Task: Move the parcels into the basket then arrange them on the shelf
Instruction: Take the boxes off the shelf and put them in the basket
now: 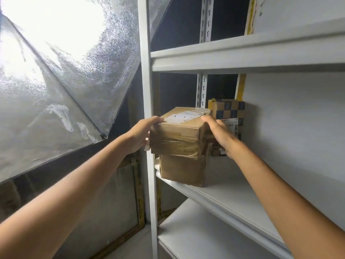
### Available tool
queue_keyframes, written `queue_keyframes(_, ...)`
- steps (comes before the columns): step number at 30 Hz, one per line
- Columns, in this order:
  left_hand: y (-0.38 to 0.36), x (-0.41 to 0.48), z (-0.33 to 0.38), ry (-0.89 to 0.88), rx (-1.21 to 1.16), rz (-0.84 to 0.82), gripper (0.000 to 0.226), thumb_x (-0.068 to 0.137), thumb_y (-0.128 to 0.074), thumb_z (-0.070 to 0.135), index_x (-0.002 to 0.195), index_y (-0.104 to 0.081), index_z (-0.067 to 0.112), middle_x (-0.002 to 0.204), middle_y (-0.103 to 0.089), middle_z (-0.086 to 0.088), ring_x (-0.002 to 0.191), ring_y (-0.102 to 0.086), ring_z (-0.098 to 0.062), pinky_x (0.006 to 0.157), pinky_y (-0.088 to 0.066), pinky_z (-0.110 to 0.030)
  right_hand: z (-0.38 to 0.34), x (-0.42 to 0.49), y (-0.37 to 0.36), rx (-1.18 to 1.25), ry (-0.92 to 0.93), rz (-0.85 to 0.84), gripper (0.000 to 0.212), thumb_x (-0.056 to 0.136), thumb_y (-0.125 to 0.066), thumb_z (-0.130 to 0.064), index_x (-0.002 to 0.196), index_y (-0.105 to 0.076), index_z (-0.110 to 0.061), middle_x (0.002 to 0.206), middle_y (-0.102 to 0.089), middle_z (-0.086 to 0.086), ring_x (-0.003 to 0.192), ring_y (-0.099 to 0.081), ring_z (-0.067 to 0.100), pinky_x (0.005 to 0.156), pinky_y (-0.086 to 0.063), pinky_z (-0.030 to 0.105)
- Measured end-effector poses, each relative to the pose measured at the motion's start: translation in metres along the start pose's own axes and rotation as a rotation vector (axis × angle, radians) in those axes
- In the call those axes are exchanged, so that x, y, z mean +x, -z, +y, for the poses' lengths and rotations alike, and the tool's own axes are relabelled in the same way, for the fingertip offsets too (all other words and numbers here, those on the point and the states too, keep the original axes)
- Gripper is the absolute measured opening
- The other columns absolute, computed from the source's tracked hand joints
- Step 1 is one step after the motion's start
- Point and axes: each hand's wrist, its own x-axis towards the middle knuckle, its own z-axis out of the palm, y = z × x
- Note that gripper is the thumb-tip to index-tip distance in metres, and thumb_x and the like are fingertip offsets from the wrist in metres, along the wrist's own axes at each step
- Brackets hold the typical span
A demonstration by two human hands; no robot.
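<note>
**Two hands at a stacked parcel on a steel shelf, head view.** The left hand (143, 133) grips the upper parcel (179, 135) at its left end: its fingers curl over the top left edge and the thumb lies lower on the side face. The right hand (221, 135) is nearly flat. Its fingers are almost straight and press against the parcel's right face, with the foremost fingertip at the top right corner. We see the box clamped between the two palms.

The upper parcel is a brown taped carton. It lies level on a lower parcel (182, 170), which stands at the left front of the middle shelf board (233, 199). Its labelled face is up, and the white label (183, 116) reads inverted from our side. A broad taped face is turned toward us, with the longer visible edge running left to right along the shelf front. The depth is foreshortened, so we cannot fix the true long axis. Its left end overhangs the lower parcel and crosses the white upright (147, 90).

Both forearms are bare and reach up and forward, converging on the box. The right wrist passes in front of a rear parcel (228, 111) bound with checkered tape. A lit softbox (56, 71) fills the left.
</note>
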Motion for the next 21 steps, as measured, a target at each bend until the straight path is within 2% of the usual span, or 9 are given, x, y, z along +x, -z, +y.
queue_keyframes(3, 0.0, 0.0, 0.001, -0.05, -0.025, -0.035, 0.023, 0.095, -0.049, 0.042, 0.106, -0.057, 0.023, 0.12, -0.051, -0.001, 0.115, -0.049, -0.026, 0.101, -0.041, -0.049, -0.003, -0.007, 0.002, -0.009, 0.02, -0.001, 0.095, 0.069, -0.049, -0.083, 0.144, -0.043, -0.025, 0.145, -0.046, 0.001, 0.131, -0.043, 0.028, 0.111, -0.032, 0.051)
queue_keyframes(5, 0.0, -0.002, 0.007, -0.11, -0.04, -0.071, 0.022, 0.095, -0.052, 0.035, 0.109, -0.06, 0.021, 0.122, -0.053, 0.001, 0.115, -0.05, -0.026, 0.1, -0.042, -0.046, -0.013, -0.01, 0.008, -0.02, 0.071, -0.005, 0.084, 0.076, -0.054, -0.076, 0.142, -0.045, -0.025, 0.14, -0.051, 0.0, 0.128, -0.047, 0.025, 0.109, -0.035, 0.045)
queue_keyframes(8, -0.001, -0.002, 0.021, -0.194, -0.151, -0.082, 0.016, 0.096, -0.053, 0.024, 0.109, -0.061, 0.02, 0.13, -0.053, 0.0, 0.109, -0.053, -0.02, 0.093, -0.042, -0.04, -0.035, -0.019, 0.021, -0.021, 0.198, 0.026, 0.055, 0.092, -0.056, -0.052, 0.14, -0.045, -0.027, 0.131, -0.058, -0.004, 0.122, -0.05, 0.017, 0.099, -0.038, 0.034)
queue_keyframes(11, -0.009, -0.003, 0.03, -0.246, -0.213, -0.123, 0.025, 0.095, -0.054, 0.023, 0.12, -0.056, 0.026, 0.128, -0.055, 0.002, 0.111, -0.054, -0.02, 0.097, -0.042, -0.044, -0.046, -0.033, 0.031, -0.011, 0.271, 0.1, 0.045, 0.093, -0.058, -0.045, 0.135, -0.05, -0.03, 0.125, -0.062, -0.006, 0.114, -0.057, 0.013, 0.091, -0.043, 0.028)
queue_keyframes(14, -0.025, -0.008, 0.027, -0.259, -0.173, -0.198, 0.028, 0.094, -0.057, 0.025, 0.122, -0.056, 0.028, 0.119, -0.06, 0.007, 0.106, -0.058, -0.018, 0.086, -0.05, -0.035, -0.033, -0.05, 0.043, 0.02, 0.189, 0.093, 0.048, 0.093, -0.058, -0.047, 0.138, -0.047, -0.037, 0.123, -0.066, -0.006, 0.112, -0.062, 0.016, 0.087, -0.051, 0.033)
queue_keyframes(17, -0.05, -0.013, 0.023, -0.33, -0.123, -0.27, 0.039, 0.09, -0.062, 0.028, 0.129, -0.056, 0.027, 0.117, -0.064, 0.007, 0.104, -0.062, -0.014, 0.087, -0.052, -0.034, -0.005, -0.077, 0.06, 0.122, 0.078, 0.083, 0.05, 0.093, -0.057, -0.048, 0.139, -0.039, -0.047, 0.121, -0.068, -0.005, 0.106, -0.066, 0.021, 0.075, -0.057, 0.039)
queue_keyframes(20, -0.08, -0.025, 0.028, -0.412, -0.124, -0.373, 0.051, 0.087, -0.065, 0.028, 0.136, -0.049, 0.027, 0.111, -0.066, 0.009, 0.096, -0.066, -0.007, 0.078, -0.055, -0.021, 0.018, -0.11, 0.083, 0.178, 0.067, 0.201, 0.047, 0.092, -0.058, -0.046, 0.134, -0.04, -0.055, 0.113, -0.07, -0.008, 0.102, -0.067, 0.024, 0.068, -0.059, 0.04)
queue_keyframes(21, -0.092, -0.03, 0.031, -0.43, -0.121, -0.421, 0.054, 0.085, -0.067, 0.028, 0.135, -0.048, 0.029, 0.112, -0.067, 0.009, 0.096, -0.067, -0.008, 0.079, -0.056, -0.021, 0.024, -0.123, 0.092, 0.19, 0.075, 0.26, 0.046, 0.093, -0.059, -0.042, 0.133, -0.041, -0.055, 0.108, -0.071, -0.009, 0.099, -0.068, 0.022, 0.065, -0.058, 0.038)
